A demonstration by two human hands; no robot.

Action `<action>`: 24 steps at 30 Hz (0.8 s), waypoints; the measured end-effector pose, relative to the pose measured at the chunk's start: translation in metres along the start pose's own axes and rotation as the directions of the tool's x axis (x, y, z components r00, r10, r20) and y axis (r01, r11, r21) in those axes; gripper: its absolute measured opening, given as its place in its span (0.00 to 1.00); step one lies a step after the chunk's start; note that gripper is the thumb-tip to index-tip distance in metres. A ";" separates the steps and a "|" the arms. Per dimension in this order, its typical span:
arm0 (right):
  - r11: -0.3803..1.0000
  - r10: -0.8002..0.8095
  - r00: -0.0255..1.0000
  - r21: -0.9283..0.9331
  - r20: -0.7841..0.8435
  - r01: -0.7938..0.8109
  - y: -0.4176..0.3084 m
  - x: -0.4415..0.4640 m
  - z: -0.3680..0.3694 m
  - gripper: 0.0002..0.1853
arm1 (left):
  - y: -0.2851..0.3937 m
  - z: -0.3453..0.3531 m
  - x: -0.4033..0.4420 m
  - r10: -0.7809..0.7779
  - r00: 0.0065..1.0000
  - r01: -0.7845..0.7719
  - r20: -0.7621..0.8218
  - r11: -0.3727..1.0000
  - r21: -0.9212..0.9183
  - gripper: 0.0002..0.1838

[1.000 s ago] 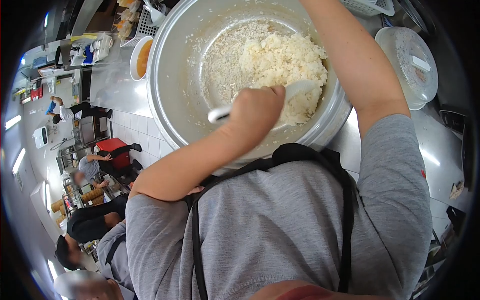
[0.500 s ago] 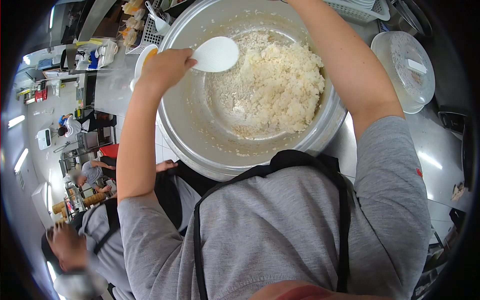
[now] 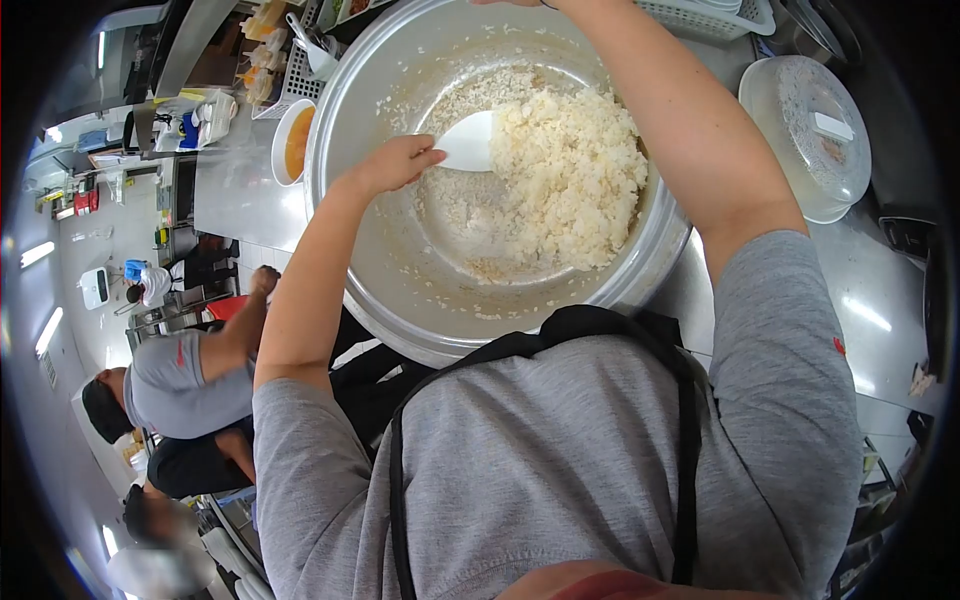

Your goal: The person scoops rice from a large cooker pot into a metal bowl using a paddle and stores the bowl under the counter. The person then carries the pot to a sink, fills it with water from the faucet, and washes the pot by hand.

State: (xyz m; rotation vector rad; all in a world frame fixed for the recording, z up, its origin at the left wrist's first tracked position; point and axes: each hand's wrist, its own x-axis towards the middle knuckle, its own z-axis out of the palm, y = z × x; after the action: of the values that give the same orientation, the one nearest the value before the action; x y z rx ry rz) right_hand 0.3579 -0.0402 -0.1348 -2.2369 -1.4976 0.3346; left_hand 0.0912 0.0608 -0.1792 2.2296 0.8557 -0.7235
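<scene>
My left hand (image 3: 400, 165) grips the handle of a white rice paddle (image 3: 468, 143) inside a large round metal pot (image 3: 385, 262). The paddle's far edge meets the left side of a mound of cooked rice (image 3: 575, 175), and its tip is hidden in the grains. My right hand (image 3: 510, 2) is at the pot's far rim, cut off by the top of the view, so its fingers cannot be made out. Loose grains cling to the pot's wall and floor.
A white bowl of orange liquid (image 3: 296, 143) stands left of the pot. A lidded clear container (image 3: 808, 140) is on the right-hand steel counter. White baskets (image 3: 715, 22) sit behind. A co-worker in a grey shirt (image 3: 185, 385) is close on the left, with other people further off.
My left hand has moved right and slightly nearer me, bringing the paddle from beside the rice into the mound's edge. People on the left have shifted position.
</scene>
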 end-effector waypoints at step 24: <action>1.000 -0.018 1.000 -0.003 0.006 0.018 0.002 0.004 0.001 0.36 | 0.088 0.041 -0.094 0.627 0.764 -0.311 -0.155 0.567 0.763 0.10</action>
State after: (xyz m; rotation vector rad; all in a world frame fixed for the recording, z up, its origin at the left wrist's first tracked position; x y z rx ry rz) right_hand 0.3610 -0.0373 -0.1363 -2.2261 -1.5213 0.3341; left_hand 0.0843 -0.0555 -0.1106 3.2057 0.0368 -0.3061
